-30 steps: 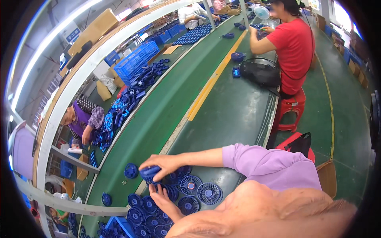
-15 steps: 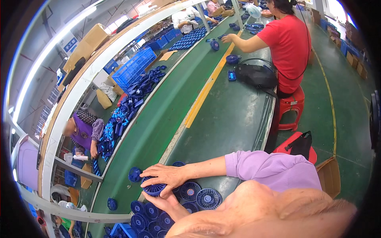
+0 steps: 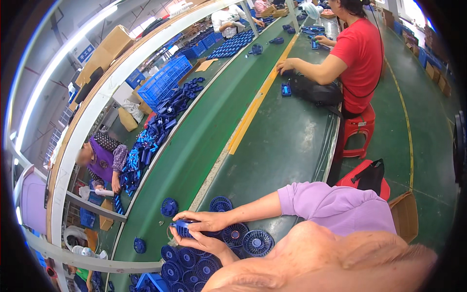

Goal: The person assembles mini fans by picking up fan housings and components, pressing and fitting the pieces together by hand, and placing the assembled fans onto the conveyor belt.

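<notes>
A round dark blue fan head [image 3: 183, 228] is held between my two hands above the near edge of the belt, tilted so its side shows. My right hand [image 3: 206, 221], at the end of a purple sleeve, grips it from above. Under it my left hand [image 3: 206, 243] has its fingers closed round the lower side; its wrist is partly hidden. Beside my hands on the table lie several fan heads, among them one with a coppery centre [image 3: 235, 234] and a larger ring-shaped one [image 3: 258, 243]. Another fan head [image 3: 220, 204] sits behind my right wrist.
More fan heads [image 3: 206, 267] are stacked next to a blue crate [image 3: 148, 282]. Two fan heads [image 3: 169, 207] ride on the green belt [image 3: 194, 160]. Across it, a person in purple [image 3: 102, 158] works by piled blue parts [image 3: 151, 138]. A co-worker in red [image 3: 360, 58] sits farther along near a black bag [image 3: 316, 92].
My hands have turned the fan head from face-up to side-on. Fan heads on the belt have shifted slightly away. The co-worker in red has drawn one hand back and holds a small blue part.
</notes>
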Demonstrator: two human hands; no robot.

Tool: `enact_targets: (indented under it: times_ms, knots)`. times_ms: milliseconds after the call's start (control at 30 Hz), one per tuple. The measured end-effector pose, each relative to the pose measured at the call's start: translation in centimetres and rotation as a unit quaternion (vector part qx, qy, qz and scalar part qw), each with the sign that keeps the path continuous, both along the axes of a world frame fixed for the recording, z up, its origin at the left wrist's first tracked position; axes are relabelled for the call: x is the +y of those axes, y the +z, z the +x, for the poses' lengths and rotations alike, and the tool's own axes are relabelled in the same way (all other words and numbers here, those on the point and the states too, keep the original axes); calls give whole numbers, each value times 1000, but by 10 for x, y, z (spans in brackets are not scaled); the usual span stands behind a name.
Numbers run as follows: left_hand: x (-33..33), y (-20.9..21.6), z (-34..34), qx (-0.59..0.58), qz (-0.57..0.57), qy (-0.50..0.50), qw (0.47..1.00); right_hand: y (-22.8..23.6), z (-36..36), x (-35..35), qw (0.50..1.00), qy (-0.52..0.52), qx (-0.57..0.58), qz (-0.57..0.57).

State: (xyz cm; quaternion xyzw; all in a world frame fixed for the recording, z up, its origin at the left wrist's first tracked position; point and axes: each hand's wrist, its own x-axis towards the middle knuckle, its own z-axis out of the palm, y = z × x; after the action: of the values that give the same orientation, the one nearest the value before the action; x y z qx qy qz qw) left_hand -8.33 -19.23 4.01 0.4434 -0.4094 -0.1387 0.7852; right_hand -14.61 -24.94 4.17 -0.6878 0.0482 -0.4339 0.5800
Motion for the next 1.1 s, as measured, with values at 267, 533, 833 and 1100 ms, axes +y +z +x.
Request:
enact_targets:
  times_ms: [267, 533, 833, 1100]
  knots:
    - [11, 16, 22, 316, 57, -166, 932, 4, -10, 1, 956, -138, 67, -250]
    - [4, -11, 33, 248, 76, -132, 957, -20, 4, 12, 974, -132, 48, -180]
    - [-9, -20, 40, 249, 99, -119, 956, -15, 6, 0, 982, -124, 90, -115]
    - [-11, -16, 35, 56, 270, -245, 930, -56, -41, -126, 939, -337, 63, 43]
